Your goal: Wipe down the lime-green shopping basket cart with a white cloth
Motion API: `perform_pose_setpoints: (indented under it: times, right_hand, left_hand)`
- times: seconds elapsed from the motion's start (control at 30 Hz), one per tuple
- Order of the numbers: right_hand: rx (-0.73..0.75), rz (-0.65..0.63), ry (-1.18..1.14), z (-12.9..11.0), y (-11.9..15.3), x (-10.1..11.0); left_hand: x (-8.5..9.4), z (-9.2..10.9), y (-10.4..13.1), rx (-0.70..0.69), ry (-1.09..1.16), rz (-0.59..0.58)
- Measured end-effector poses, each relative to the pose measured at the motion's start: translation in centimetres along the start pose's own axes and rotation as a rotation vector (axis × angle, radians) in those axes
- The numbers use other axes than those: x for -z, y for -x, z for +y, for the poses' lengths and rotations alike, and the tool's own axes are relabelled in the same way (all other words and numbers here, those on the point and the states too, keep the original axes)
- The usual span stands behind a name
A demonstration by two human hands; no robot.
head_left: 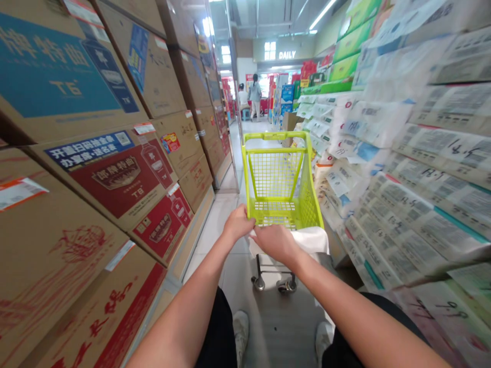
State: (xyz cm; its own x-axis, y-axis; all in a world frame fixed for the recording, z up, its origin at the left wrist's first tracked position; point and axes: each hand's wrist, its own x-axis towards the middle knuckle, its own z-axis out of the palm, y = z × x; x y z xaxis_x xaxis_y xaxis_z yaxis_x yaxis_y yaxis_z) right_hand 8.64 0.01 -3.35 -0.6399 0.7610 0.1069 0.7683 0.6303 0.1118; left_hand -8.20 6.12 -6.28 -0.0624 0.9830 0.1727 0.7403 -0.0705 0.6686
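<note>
A lime-green plastic shopping cart (315, 197) with a lattice basket stands in front of me, its basket bare inside. Over its near edge lies a white cloth (312, 240), hanging down a little. My left hand (238, 223) is closed at the near left corner of the cart, thumb toward the basket. Close beside it, my right hand (276, 242) has its fingers curled in on the cloth at the same edge. The undersides of both hands are hidden. Below the basket show the cart's caster wheels (287, 285).
Stacked cardboard boxes (126, 179) wall the left side on a low base. Piles of wrapped tissue packs (425, 179) line the right, close to the cart. A tiled aisle floor (215, 220) runs ahead. Two people (254, 97) are far down the aisle, one seated on a stool.
</note>
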Motion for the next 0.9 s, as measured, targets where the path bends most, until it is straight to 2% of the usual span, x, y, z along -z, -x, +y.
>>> perform_pose_setpoints:
  times: [0.17,0.3,0.4,0.6,0.77,0.9]
  right_hand:
    - [-0.046,-0.016,-0.01,0.0,0.1,0.8]
    - [-0.128,-0.083,-0.031,1.0,0.7,1.4]
    - [-0.117,-0.113,-0.029,1.4,1.0,1.4]
    - [-0.102,-0.034,-0.003,0.3,0.5,0.2]
    - [-0.134,0.042,-0.038,-1.4,-1.3,-0.8]
    - [-0.144,0.054,-0.06,-2.1,-2.4,-1.1]
  left_hand:
    - [0.9,-1.5,-1.2,0.047,0.028,-0.002]
    - [2.3,-2.8,-1.7,0.123,-0.011,0.118]
    - [2.8,-3.3,-2.0,0.159,-0.007,0.186]
    - [1.8,-2.8,-2.1,0.199,0.102,0.161]
    - [0.3,-1.6,-0.6,0.109,0.212,0.088]
    - [0.5,-1.7,-0.7,0.069,0.255,0.054]
